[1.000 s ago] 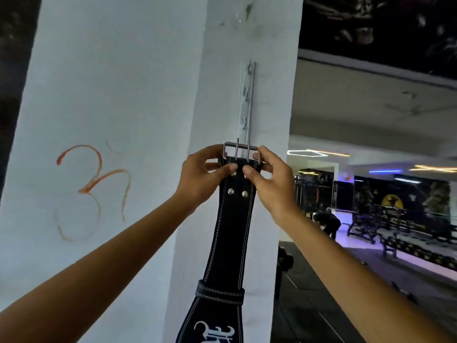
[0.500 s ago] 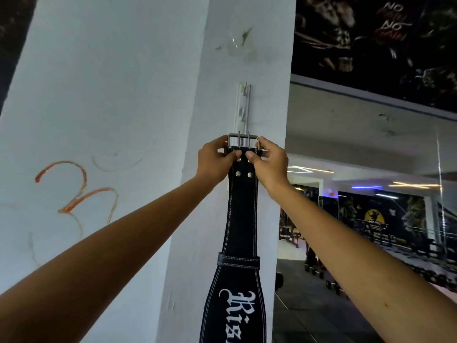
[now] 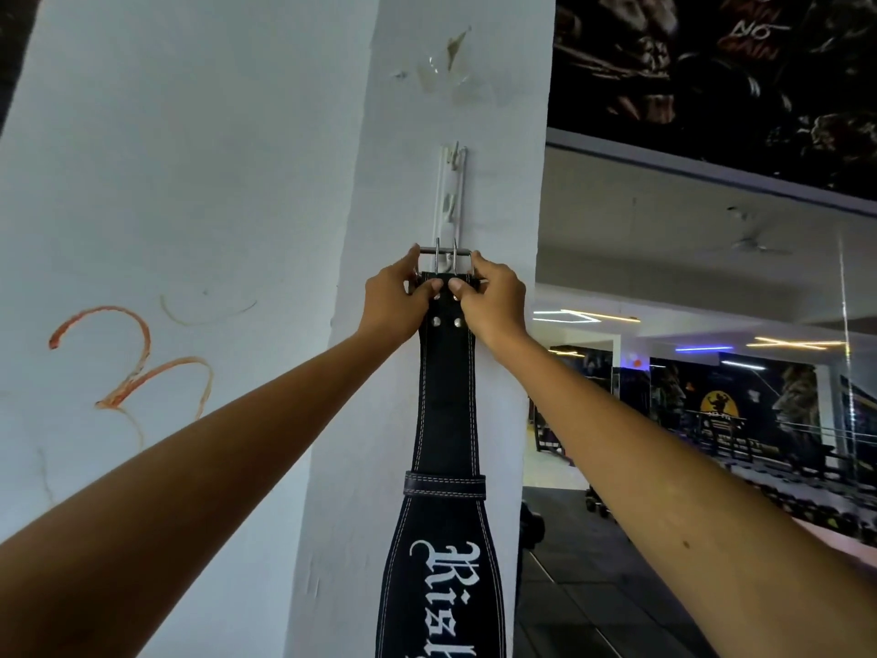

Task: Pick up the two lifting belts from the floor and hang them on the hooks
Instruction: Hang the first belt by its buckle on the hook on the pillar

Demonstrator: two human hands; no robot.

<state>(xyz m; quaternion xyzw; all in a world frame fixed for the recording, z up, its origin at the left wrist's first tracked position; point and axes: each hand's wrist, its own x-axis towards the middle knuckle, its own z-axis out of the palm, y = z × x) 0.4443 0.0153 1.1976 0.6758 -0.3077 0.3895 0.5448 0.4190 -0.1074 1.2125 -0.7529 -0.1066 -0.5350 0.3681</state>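
Both hands, left (image 3: 394, 303) and right (image 3: 493, 301), pinch the belt (image 3: 446, 410) by its buckle (image 3: 445, 258) against the pillar, rack (image 3: 452, 192) at twelve o'clock. Hanging step; next, likely seat the buckle on a hook.

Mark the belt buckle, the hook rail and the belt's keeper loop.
buckle (image 3: 445, 251), head view, on its top bar
hook rail (image 3: 451, 192), head view, mid strip on the pillar
keeper loop (image 3: 444, 484), head view, centre of the band
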